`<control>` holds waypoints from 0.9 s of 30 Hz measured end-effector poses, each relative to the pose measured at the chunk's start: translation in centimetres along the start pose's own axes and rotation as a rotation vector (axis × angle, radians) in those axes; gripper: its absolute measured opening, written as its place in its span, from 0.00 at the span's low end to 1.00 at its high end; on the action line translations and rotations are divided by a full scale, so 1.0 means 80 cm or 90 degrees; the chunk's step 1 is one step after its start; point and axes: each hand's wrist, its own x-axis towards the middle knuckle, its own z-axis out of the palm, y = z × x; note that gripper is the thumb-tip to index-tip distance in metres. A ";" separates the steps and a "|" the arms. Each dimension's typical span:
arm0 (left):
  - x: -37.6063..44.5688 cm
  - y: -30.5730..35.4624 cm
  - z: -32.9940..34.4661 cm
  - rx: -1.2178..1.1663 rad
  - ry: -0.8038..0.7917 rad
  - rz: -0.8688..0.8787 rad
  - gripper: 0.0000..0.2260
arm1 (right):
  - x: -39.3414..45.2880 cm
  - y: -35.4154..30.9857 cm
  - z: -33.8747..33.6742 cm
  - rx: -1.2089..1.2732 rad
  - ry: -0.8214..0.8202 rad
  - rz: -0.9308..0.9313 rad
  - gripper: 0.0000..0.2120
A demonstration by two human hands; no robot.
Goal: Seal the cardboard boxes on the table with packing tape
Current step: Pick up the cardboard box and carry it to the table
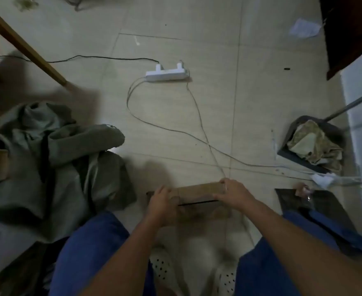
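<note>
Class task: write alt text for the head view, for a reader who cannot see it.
Both hands, left and right, grip a small cardboard box above a tiled floor, between blue-trousered knees. A white power strip and trailing cables lie beyond.

We see a dim, soft, slightly blurred view; wide-angle bending warps the edges, and the pale tiled floor (218, 50) stays brightest.

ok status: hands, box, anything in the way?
Left hand and right hand grip cardboard box at its ends, above the floor. No tape roll seen. White cables trail just beyond.
</note>
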 end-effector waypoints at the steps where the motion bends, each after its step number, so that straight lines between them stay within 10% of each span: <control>1: 0.007 -0.006 0.012 -0.020 0.021 -0.010 0.23 | 0.009 0.006 0.012 0.018 0.013 0.004 0.34; 27: 0.037 -0.069 0.098 -0.316 0.193 -0.385 0.40 | 0.054 0.048 0.120 0.235 0.126 0.123 0.31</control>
